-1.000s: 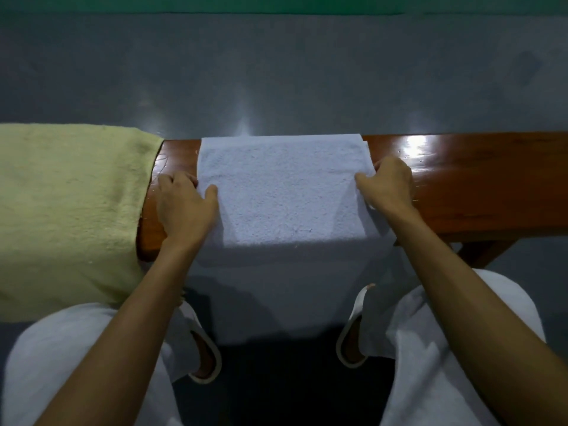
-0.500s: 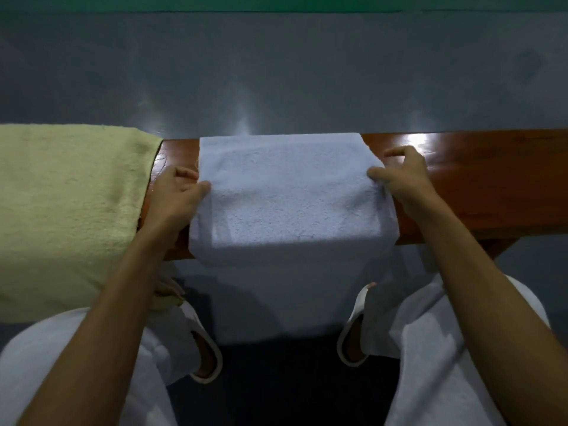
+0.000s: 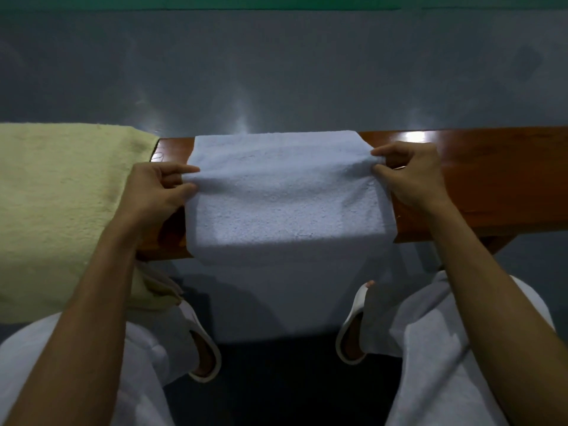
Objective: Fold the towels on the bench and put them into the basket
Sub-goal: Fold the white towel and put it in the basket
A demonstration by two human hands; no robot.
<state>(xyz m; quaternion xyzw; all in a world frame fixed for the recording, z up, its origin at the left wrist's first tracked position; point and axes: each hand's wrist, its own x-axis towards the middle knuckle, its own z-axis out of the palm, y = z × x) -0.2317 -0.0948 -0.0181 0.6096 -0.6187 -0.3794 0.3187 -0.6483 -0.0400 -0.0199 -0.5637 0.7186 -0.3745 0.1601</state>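
Note:
A pale blue towel [image 3: 282, 198] lies across the brown wooden bench [image 3: 479, 186], its near part hanging over the front edge toward the floor. My left hand [image 3: 153, 192] pinches the towel's left edge between thumb and forefinger. My right hand [image 3: 408, 173] pinches the right edge the same way. The cloth between the two hands is slightly raised and stretched. A yellow-green towel [image 3: 64, 204] drapes over the bench's left end. No basket is in view.
Grey floor [image 3: 276, 72] stretches beyond the bench, with a green strip along the top. My knees in white trousers and my feet in white slippers [image 3: 350, 327] are below the bench's front edge. A bench leg [image 3: 498, 244] shows at the right.
Both hands went from resting flat beside the blue towel to pinching its side edges. They moved slightly away from me, and the towel's middle has lifted a little.

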